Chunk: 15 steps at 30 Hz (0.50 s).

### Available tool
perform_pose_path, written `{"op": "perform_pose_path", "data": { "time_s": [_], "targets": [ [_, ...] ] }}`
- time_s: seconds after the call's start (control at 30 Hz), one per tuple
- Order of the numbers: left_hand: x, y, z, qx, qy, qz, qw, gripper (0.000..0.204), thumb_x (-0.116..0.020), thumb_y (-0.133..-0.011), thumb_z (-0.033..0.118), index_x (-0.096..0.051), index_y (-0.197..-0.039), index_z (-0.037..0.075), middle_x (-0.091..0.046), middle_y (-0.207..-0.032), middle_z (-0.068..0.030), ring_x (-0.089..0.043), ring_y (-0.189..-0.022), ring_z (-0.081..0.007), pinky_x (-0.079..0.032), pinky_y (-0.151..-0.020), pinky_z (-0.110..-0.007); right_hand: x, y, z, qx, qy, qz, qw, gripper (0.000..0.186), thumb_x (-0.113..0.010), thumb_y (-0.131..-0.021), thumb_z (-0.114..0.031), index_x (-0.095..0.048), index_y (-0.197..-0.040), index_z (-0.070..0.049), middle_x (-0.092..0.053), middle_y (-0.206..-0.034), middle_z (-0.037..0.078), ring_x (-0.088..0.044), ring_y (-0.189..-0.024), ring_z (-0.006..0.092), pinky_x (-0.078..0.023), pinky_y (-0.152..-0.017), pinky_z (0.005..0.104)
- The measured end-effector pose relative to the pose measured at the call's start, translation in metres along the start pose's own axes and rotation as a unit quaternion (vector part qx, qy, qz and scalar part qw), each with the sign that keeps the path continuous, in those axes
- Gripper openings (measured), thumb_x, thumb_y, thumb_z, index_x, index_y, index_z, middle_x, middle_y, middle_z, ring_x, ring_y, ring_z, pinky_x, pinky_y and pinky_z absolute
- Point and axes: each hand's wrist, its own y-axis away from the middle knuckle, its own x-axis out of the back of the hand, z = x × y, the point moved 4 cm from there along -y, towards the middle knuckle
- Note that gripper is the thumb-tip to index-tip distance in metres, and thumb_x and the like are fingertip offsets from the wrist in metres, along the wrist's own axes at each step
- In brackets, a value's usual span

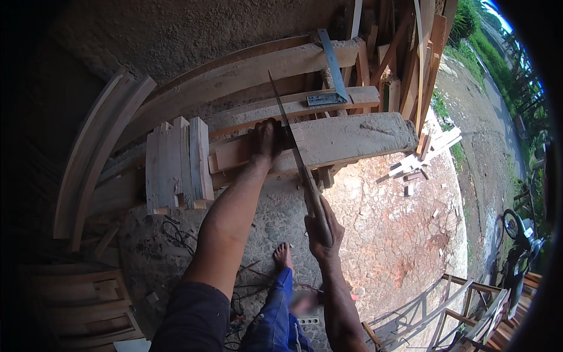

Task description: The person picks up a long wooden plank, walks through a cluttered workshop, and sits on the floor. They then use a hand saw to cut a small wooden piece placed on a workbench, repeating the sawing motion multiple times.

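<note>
My right hand [322, 229] grips the handle of a handsaw [298, 157], whose long blade points away from me across the timber on the bench. My left hand [267, 138] has its fingers curled over a short wooden board [231, 152], just left of the blade. That board lies against a thick, rough plank [358, 138] that extends to the right of the saw. Behind them a metal square [333, 73] rests across two planks. Several short notched pieces [173, 164] stand side by side left of my left hand.
Long boards [94, 158] lean at the left and upright offcuts [428, 53] at the upper right. Cords [176, 234] lie on the concrete floor [393, 234] near my bare foot [282, 255]. A motorbike [519, 229] and a wooden frame [472, 305] are at the right, by a road.
</note>
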Motion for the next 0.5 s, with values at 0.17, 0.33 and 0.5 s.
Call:
{"op": "perform_pose_path", "data": {
  "time_s": [0.17, 0.33, 0.5],
  "targets": [
    [-0.003, 0.004, -0.005, 0.083, 0.013, -0.022, 0.996, 0.008, -0.058, -0.086, 0.011, -0.063, -0.092, 0.007, -0.068, -0.099, -0.0158, -0.062, -0.101, -0.0353, -0.046, -0.087, -0.051, 0.084, 0.166, 0.006, 0.072, 0.193, -0.033, 0.978, 0.054, -0.078, -0.079, -0.017, -0.06, -0.125, 0.004, -0.071, -0.108, 0.02, -0.074, -0.083, 0.0286, -0.058, -0.07, 0.0368],
    [-0.006, 0.007, 0.006, 0.03, 0.015, 0.005, 0.999, 0.009, -0.059, -0.087, 0.012, -0.063, -0.091, 0.006, -0.068, -0.094, -0.0166, -0.064, -0.096, -0.0376, -0.049, -0.084, -0.05, 0.021, 0.048, 0.016, 0.079, 0.093, 0.02, 0.992, 0.057, -0.077, -0.08, -0.012, -0.057, -0.132, -0.001, -0.071, -0.109, 0.019, -0.073, -0.084, 0.0311, -0.057, -0.069, 0.0355],
    [-0.004, 0.005, -0.002, 0.014, -0.012, -0.023, 1.0, 0.009, -0.058, -0.087, 0.011, -0.062, -0.092, 0.005, -0.069, -0.097, -0.0163, -0.064, -0.096, -0.0381, -0.051, -0.083, -0.05, -0.006, -0.009, 0.004, 0.028, 0.011, 0.002, 1.0, 0.055, -0.075, -0.084, -0.012, -0.056, -0.135, -0.006, -0.07, -0.112, 0.018, -0.072, -0.089, 0.0283, -0.056, -0.074, 0.0342]
  ]
}}
